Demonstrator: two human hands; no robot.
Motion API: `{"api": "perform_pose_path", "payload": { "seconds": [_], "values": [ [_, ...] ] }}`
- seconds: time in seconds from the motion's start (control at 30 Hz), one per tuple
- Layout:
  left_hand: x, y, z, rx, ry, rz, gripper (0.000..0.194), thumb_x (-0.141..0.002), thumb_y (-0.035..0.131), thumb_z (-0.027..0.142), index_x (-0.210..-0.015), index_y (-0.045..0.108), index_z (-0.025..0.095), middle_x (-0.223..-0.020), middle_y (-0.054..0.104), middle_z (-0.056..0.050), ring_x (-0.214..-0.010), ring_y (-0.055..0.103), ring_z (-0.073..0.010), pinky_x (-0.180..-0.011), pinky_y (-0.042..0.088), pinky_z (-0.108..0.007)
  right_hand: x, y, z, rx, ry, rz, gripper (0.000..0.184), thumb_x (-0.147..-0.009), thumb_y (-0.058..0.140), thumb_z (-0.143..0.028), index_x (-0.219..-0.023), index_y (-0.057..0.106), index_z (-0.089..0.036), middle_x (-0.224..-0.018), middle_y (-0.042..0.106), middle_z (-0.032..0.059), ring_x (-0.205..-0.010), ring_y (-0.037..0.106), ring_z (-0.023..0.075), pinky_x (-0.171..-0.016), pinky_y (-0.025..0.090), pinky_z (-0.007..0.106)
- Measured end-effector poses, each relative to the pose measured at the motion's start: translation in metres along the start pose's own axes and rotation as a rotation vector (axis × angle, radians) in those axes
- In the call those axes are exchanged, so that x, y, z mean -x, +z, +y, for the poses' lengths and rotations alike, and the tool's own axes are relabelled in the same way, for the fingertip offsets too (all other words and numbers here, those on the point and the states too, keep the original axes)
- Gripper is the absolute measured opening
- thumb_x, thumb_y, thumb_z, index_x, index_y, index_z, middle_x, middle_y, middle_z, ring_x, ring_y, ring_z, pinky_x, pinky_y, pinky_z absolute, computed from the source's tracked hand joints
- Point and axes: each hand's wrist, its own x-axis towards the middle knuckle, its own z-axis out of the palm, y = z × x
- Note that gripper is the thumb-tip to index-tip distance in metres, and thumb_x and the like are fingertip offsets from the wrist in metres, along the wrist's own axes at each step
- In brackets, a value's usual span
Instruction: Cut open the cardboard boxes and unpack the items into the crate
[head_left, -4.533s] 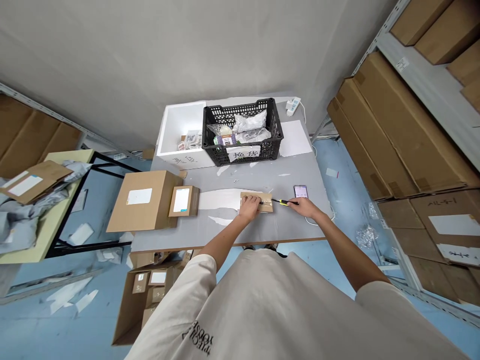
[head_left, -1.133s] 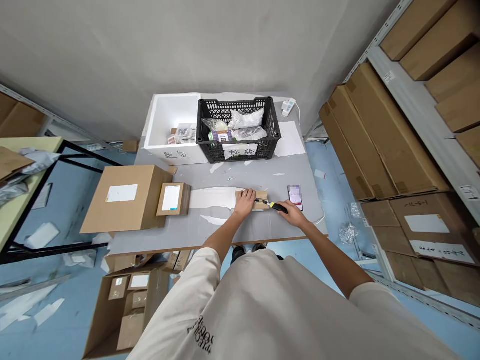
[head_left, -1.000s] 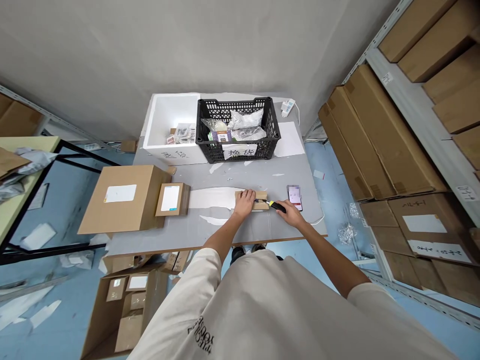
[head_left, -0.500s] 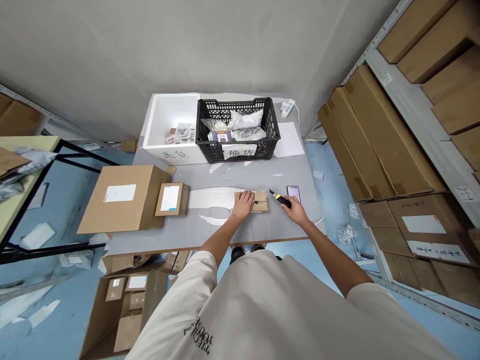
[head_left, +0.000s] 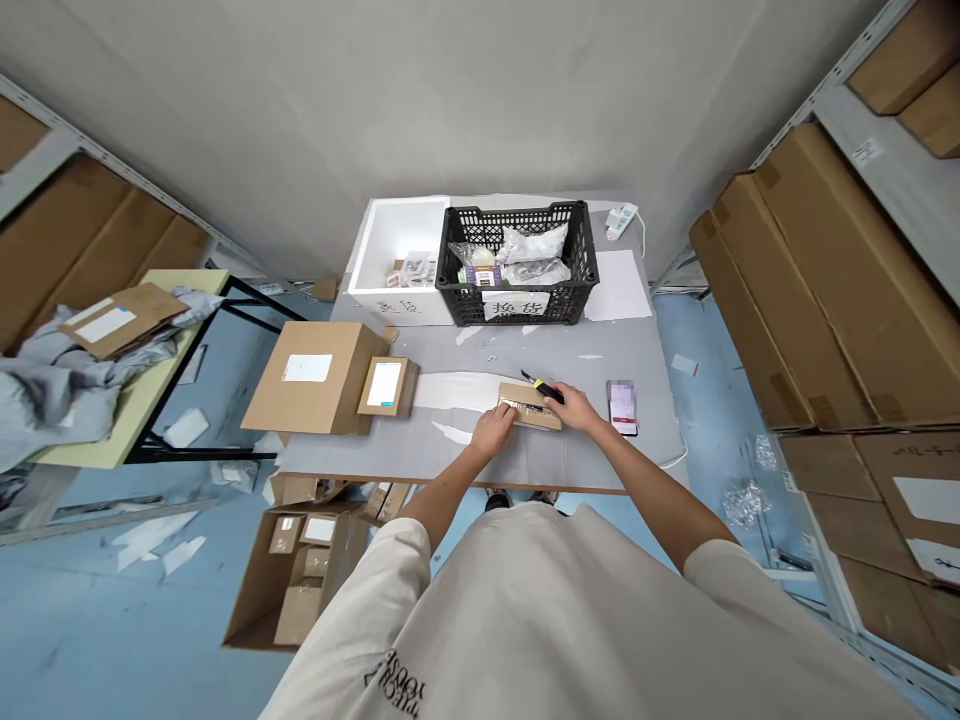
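Note:
A small flat cardboard parcel lies on the grey table in front of me. My left hand rests on the parcel's near left corner, its fingers curled against the cardboard. My right hand is closed round a yellow and black utility knife, whose tip points left over the parcel's far edge. A phone with a lit screen lies on the table just right of my right hand.
Left on the table stand a large cardboard box and a small labelled box. At the back are a white foam box and a black crate of bagged goods. Shelves of cartons line the right. An open carton sits on the floor.
My right hand brought the knife back from beside the phone to the parcel's far edge. My left hand slid from the parcel's top to its near left corner. The camera view shifted.

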Motion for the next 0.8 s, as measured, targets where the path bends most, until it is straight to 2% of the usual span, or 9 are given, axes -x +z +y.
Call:
{"api": "perform_pose_path", "payload": {
  "seconds": [0.2, 0.33, 0.4, 0.5, 0.6, 0.7, 0.8],
  "values": [
    [-0.021, 0.001, -0.001, 0.138, -0.01, 0.138, 0.032, -0.101, 0.041, 0.025, -0.132, 0.052, 0.023, -0.143, 0.051, -0.011, -0.124, 0.055, -0.0259, -0.105, 0.047, -0.043, 0.024, 0.01, 0.008, -0.205, 0.076, -0.008, 0.037, -0.093, 0.058, -0.048, -0.122, 0.056, -0.026, -0.121, 0.07, 0.0067, -0.109, 0.065, 0.0245, -0.096, 0.05, 0.039],
    [-0.036, -0.005, -0.003, 0.189, -0.042, 0.189, 0.034, -0.101, 0.042, 0.031, -0.133, 0.051, 0.021, -0.149, 0.045, -0.013, -0.129, 0.053, -0.0263, -0.109, 0.044, -0.042, 0.032, 0.019, 0.005, -0.356, 0.11, -0.053, 0.037, -0.093, 0.057, -0.052, -0.119, 0.053, -0.027, -0.113, 0.071, 0.0038, -0.105, 0.066, 0.0231, -0.096, 0.051, 0.04],
    [-0.041, -0.008, -0.002, 0.191, -0.122, 0.175, 0.036, -0.1, 0.045, 0.039, -0.131, 0.051, 0.021, -0.147, 0.045, -0.015, -0.129, 0.053, -0.0283, -0.109, 0.043, -0.044, 0.033, 0.022, 0.003, -0.41, 0.095, -0.087, 0.035, -0.093, 0.056, -0.053, -0.116, 0.054, -0.027, -0.111, 0.071, 0.0031, -0.103, 0.067, 0.0227, -0.096, 0.051, 0.04],
    [-0.047, -0.01, 0.004, 0.16, -0.33, 0.146, 0.055, -0.093, 0.054, 0.057, -0.132, 0.049, 0.019, -0.145, 0.045, -0.019, -0.135, 0.046, -0.0353, -0.111, 0.038, -0.053, 0.032, 0.023, 0.006, -0.437, 0.09, -0.049, 0.035, -0.091, 0.057, -0.054, -0.113, 0.054, -0.026, -0.112, 0.07, 0.0032, -0.105, 0.066, 0.0222, -0.098, 0.05, 0.041],
    [-0.051, -0.009, 0.014, 0.109, -0.422, 0.127, 0.071, -0.084, 0.064, 0.061, -0.136, 0.044, 0.017, -0.148, 0.041, -0.022, -0.142, 0.035, -0.0397, -0.113, 0.03, -0.059, 0.031, 0.021, 0.016, -0.433, 0.145, 0.009, 0.038, -0.09, 0.058, -0.054, -0.114, 0.055, -0.025, -0.112, 0.07, 0.0043, -0.104, 0.066, 0.0218, -0.099, 0.049, 0.04],
    [-0.05, -0.008, 0.02, 0.067, -0.285, 0.089, 0.075, -0.078, 0.072, 0.046, -0.139, 0.042, 0.016, -0.151, 0.038, -0.022, -0.143, 0.033, -0.0387, -0.115, 0.029, -0.057, 0.029, 0.017, 0.025, -0.417, 0.188, 0.054, 0.04, -0.089, 0.06, -0.055, -0.113, 0.056, -0.024, -0.115, 0.07, 0.0058, -0.109, 0.065, 0.0225, -0.101, 0.048, 0.041],
    [-0.046, -0.009, 0.017, 0.041, 0.0, 0.001, 0.075, -0.073, 0.072, 0.026, -0.14, 0.04, 0.018, -0.156, 0.034, -0.02, -0.149, 0.026, -0.035, -0.119, 0.021, -0.058, 0.029, 0.014, 0.028, -0.424, 0.206, 0.101, 0.041, -0.088, 0.059, -0.058, -0.111, 0.057, -0.024, -0.115, 0.07, 0.007, -0.11, 0.064, 0.0233, -0.099, 0.049, 0.04]
  ]
}}
